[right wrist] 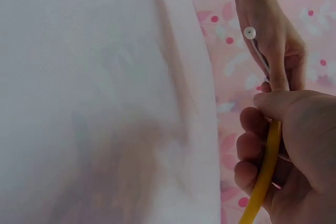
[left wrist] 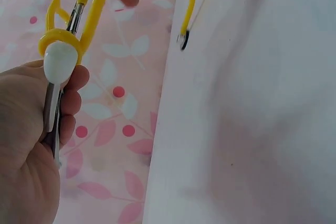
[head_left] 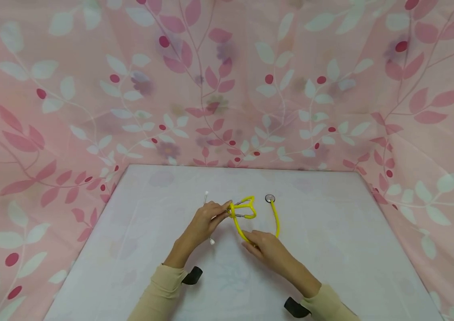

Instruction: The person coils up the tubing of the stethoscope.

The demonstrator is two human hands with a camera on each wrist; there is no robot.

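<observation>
A stethoscope with yellow tubing (head_left: 276, 218) is held above the white table by both hands. My left hand (head_left: 207, 219) grips its metal ear tubes, and the white ear tips stick out on either side of that hand. Just past the left fingers the yellow tube is wrapped around the metal tubes, with a forked loop (head_left: 251, 207) beyond. My right hand (head_left: 267, 249) holds the tube farther along, fingers curled round it in the right wrist view. The round chest piece (head_left: 270, 198) is at the free end, beyond the right hand. One ear tip (left wrist: 60, 62) shows large in the left wrist view.
The white table (head_left: 146, 232) spreads beneath both hands. Pink cloth (head_left: 227, 89) with a leaf pattern hangs behind it and at both sides. A black strap piece (head_left: 192, 275) sits under the left wrist, another (head_left: 296, 307) under the right.
</observation>
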